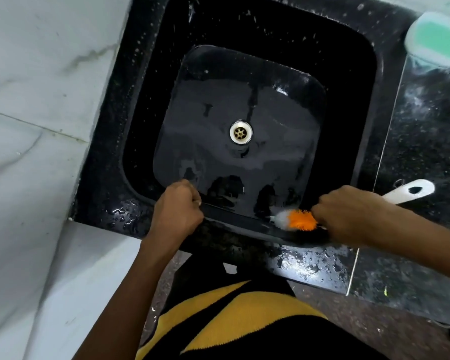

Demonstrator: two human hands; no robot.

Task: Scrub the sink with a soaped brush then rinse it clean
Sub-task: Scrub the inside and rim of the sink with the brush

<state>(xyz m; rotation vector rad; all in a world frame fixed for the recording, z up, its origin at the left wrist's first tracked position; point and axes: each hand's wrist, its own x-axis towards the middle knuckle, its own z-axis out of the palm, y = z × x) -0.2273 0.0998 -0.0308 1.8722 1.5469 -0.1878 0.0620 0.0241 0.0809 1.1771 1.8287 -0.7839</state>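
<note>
**Scrubbing the near rim; rinse still ahead**

We judge ourselves mid-scrub. Our right hand [348, 211] has its fingers curled tight round the brush [296, 220], whose orange and white bristles stick out past the knuckles and press on the near rim of the sink [146, 94]; the white handle end shows behind the wrist. Our left hand [177, 206] is fisted on the same rim, well apart from the brush; whether it pinches anything we cannot tell. The basin floor is wet and glossy around the drain [240, 132], with specks on the far walls, so some washing looks done. No running water shows, so the rinse looks not yet begun.

Between the two fists the rim lies bare, giving the bristles room to sweep leftward. Beyond the fingers the basin drops away open. Just below the knuckles the counter edge [309, 261] falls off toward us.
</note>
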